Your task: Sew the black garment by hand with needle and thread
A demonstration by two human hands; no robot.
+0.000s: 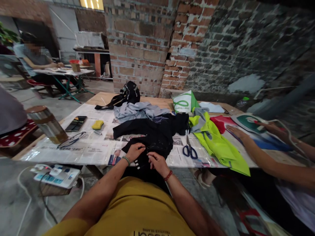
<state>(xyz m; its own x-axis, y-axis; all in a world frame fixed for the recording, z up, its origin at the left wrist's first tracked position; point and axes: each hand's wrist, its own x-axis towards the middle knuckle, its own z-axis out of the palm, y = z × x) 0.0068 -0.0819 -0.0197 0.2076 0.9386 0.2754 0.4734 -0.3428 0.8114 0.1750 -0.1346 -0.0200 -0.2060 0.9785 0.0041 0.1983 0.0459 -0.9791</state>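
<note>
A black garment (155, 131) lies bunched at the near edge of the table, partly hanging over it. My left hand (135, 152), with a green bead bracelet at the wrist, is closed on the garment's edge. Close beside it, my right hand (158, 164) has thumb and fingers pinched together just over the cloth; whatever is between them is too small to make out. Fine pale threads show on the black fabric. To the right of the garment lie blue-handled scissors (190, 152), blades pointing away from me.
Newspaper (81, 152) covers the table. On it stand a steel flask (48, 124), a phone (76, 124), glasses (72, 139) and a yellow sponge (97, 124). Right, a co-worker's hands are at an iron (249, 123), near a neon-yellow garment (221, 141). A power strip (57, 175) sits below left.
</note>
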